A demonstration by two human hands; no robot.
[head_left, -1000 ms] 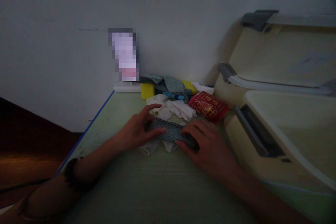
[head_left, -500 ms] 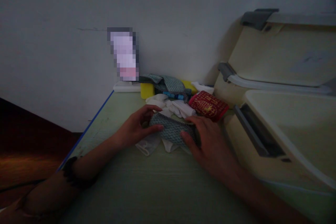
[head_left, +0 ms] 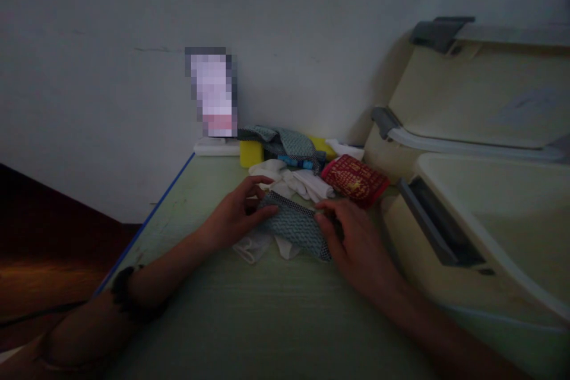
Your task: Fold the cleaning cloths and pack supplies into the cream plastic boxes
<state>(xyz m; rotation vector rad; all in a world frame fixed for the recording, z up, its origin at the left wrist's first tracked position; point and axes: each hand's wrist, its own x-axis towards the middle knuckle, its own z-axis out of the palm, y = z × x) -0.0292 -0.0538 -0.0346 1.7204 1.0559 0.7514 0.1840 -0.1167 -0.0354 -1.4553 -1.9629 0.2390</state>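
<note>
A blue-grey textured cloth (head_left: 294, 222) with a black-and-white checked edge is stretched between my hands above the green table. My left hand (head_left: 240, 211) has its thumb and fingers closed round the cloth's left end. With thumb and forefinger, my right hand (head_left: 356, 243) pinches the upper right edge, and the cloth's lower right corner droops beside it. Just beyond lies a bunch of white cloths (head_left: 305, 181). Some thin white fabric (head_left: 253, 246) sticks out under the held cloth. To the right of the white cloths is a red packet (head_left: 355, 180) with gold print.
On the right stands a cream storage box (head_left: 403, 219), its lid (head_left: 481, 92) raised against the wall. Another blue-grey cloth (head_left: 289, 139), a yellow block (head_left: 252, 154) and a blue item (head_left: 296, 162) lie at the back. A blurred-out screen (head_left: 214, 92) leans on the wall.
My right thumb and fingers have moved up the cloth and closed on its upper edge. The cloth's right end now slants lower. My left hand has barely shifted.
</note>
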